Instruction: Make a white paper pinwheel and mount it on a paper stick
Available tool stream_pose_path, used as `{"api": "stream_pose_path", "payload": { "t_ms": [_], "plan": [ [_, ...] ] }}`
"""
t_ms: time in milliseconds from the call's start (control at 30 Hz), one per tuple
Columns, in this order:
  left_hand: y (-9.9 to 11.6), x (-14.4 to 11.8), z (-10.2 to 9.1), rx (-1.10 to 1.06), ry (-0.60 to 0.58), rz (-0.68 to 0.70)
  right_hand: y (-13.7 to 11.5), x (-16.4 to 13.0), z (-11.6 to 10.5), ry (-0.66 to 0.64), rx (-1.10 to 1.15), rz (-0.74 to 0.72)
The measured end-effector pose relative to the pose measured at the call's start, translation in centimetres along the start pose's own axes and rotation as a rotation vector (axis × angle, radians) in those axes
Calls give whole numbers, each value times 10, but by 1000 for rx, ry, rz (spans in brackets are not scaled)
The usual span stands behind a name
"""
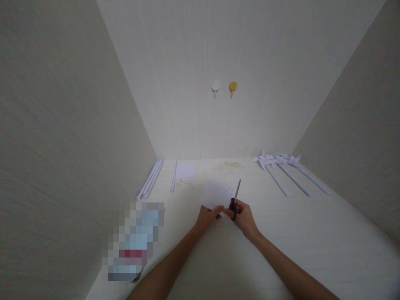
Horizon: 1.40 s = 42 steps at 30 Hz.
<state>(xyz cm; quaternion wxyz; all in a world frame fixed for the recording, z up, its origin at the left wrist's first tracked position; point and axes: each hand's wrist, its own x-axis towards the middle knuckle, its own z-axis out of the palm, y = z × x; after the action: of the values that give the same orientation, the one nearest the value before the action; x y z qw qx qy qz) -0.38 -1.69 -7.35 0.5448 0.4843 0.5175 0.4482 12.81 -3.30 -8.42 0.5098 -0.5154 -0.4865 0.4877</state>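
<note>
My left hand (210, 217) pinches the near edge of a white sheet of paper (216, 193), thumb on top. In my right hand (245, 216) is a pair of scissors (233, 207) with black handles, its blades pointing up and away from me, to the right of the sheet. The right thumb reaches toward the paper's near edge, close to the left thumb; whether it touches the paper I cannot tell. The scissor blades lie together and are apart from the paper. The fingers under the sheet are hidden.
White paper tubes (150, 180) lie at the left wall. A thin paper stick (173, 177) lies beside a paper square (186, 171). Rubber-band-like loops (184, 183) are nearby. Paper pinwheels (273, 160) on sticks lie back right. A blurred-out object (137, 241) is front left. Hooks (233, 86) hang on the back wall.
</note>
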Motion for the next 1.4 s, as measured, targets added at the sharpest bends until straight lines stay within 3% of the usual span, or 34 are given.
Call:
{"api": "stream_pose_path", "payload": {
  "t_ms": [400, 733, 867, 1033, 1400],
  "plan": [
    [0, 0, 0, 65, -10, 38, 1, 1, -2, 50, -22, -66],
    [1, 3, 0, -53, 39, 59, 0, 1, -3, 40, 21, -21],
    [1, 9, -2, -172, 156, 38, 1, 3, -7, -78, -4, 36],
    [-6, 18, -4, -326, 241, 26, 0, -6, -16, -369, -67, 98],
    [0, 27, -12, -595, 266, 69, -21, -20, -16, -541, -340, 174]
  ]
}}
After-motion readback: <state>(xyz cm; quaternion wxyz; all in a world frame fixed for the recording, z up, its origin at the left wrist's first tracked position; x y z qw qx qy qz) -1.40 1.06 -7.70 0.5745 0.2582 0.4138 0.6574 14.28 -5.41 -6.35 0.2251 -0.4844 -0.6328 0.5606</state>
